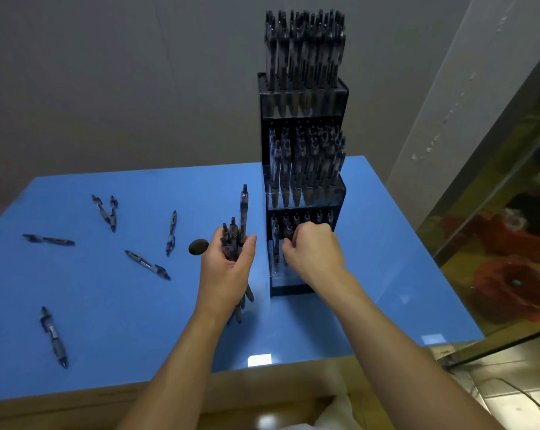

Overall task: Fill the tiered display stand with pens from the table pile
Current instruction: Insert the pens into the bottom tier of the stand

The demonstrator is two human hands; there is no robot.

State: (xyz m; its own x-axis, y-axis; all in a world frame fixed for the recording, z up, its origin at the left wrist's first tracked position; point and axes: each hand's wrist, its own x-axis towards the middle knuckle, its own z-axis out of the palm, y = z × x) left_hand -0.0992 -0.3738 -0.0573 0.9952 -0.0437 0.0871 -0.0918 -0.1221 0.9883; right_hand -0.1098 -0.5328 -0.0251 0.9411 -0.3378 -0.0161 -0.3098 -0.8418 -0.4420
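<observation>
Black stand (306, 193) on my blue counter (107, 305).
Left hand (228, 265) grips pens (236, 237); right hand (312, 249), fingers curled, at twelve o'clock tier, contents unclear.

Glossy smooth blue table (386, 259), clear-fronted black plastic display stand (306, 100) (shiny), translucent plastic pens (54, 336), matt wood edge (76, 408)

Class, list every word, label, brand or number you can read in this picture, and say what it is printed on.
No text can be read anywhere.
Loose pens on the blue table: pale patches on the barrels, too small and blurred to read.
Tiered display stand: no label visible.
Pens held in the left hand: no print legible.
</observation>
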